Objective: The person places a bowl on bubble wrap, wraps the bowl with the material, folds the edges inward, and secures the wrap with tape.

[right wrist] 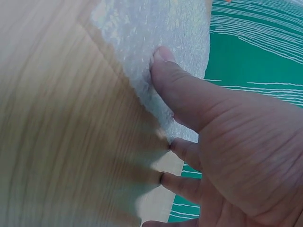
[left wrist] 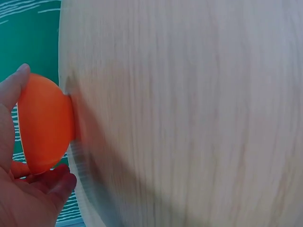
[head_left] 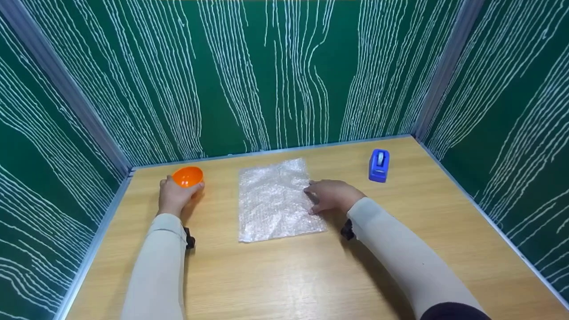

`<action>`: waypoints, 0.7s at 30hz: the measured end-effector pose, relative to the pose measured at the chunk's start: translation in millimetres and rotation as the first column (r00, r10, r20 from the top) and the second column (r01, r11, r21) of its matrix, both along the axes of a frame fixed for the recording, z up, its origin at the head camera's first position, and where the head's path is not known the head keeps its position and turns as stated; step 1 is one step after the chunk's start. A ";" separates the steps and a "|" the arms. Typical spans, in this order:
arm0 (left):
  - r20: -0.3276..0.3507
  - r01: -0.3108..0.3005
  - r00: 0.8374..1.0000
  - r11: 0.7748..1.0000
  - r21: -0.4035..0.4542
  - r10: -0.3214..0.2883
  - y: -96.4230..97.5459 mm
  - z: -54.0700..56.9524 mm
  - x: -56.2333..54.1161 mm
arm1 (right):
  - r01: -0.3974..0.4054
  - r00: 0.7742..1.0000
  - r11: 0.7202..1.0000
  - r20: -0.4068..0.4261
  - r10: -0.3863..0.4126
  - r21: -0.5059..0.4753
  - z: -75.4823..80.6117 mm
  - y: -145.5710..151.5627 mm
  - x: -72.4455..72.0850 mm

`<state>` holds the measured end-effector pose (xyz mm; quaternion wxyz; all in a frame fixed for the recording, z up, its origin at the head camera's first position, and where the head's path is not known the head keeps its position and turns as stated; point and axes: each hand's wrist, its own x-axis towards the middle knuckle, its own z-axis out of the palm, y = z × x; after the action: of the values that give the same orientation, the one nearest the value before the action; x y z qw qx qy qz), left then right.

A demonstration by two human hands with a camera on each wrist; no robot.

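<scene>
An orange bowl point(head_left: 188, 177) stands upright on the left of the table, its foot touching the wood in the left wrist view. My left hand point(head_left: 174, 195) grips it, thumb on one side and fingers curled round the other. In the middle lies a flat, clear sheet of bubble wrap point(head_left: 275, 200). At its right edge is my right hand point(head_left: 335, 195). The right wrist view has the thumb point(right wrist: 165, 71) over the bubble wrap point(right wrist: 142, 42), while the other fingertips reach down to the table by its edge; no pinch shows.
A blue tape dispenser point(head_left: 378, 166) stands at the back right of the wooden table point(head_left: 284, 280). Green panels point(head_left: 275, 89) with white wavy lines rise behind the table and on both sides, joined by grey corner posts.
</scene>
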<state>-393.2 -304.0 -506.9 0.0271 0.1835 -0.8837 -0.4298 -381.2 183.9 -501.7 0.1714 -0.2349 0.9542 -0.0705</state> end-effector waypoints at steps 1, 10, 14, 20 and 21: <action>-0.005 -0.005 1.000 1.000 0.017 0.005 4.6 6.9 6.1 | 0.002 1.000 1.000 0.003 -0.002 0.000 0.3 -0.4 -0.2; -0.029 -0.005 1.000 0.998 0.056 0.007 -7.5 -14.1 -10.9 | 0.008 1.000 1.000 0.017 -0.008 -0.015 4.5 -0.4 2.0; -0.024 0.019 1.000 0.997 0.080 -0.017 -1.2 -4.2 -3.1 | 0.026 0.999 0.999 0.030 -0.025 -0.036 4.6 -0.2 1.4; -0.070 0.078 0.995 0.992 0.098 -0.071 15.9 4.2 7.1 | 0.016 1.000 0.999 0.022 -0.015 -0.035 3.2 0.5 1.3; -0.087 0.094 0.993 0.991 0.099 -0.086 19.6 4.7 7.9 | 0.013 1.000 0.999 0.019 -0.013 -0.033 3.1 0.3 1.1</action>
<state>-385.3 -284.4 -502.1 0.0345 0.1268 -0.8660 -0.4825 -380.0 184.2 -498.5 0.1758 -0.2310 0.9527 -0.0896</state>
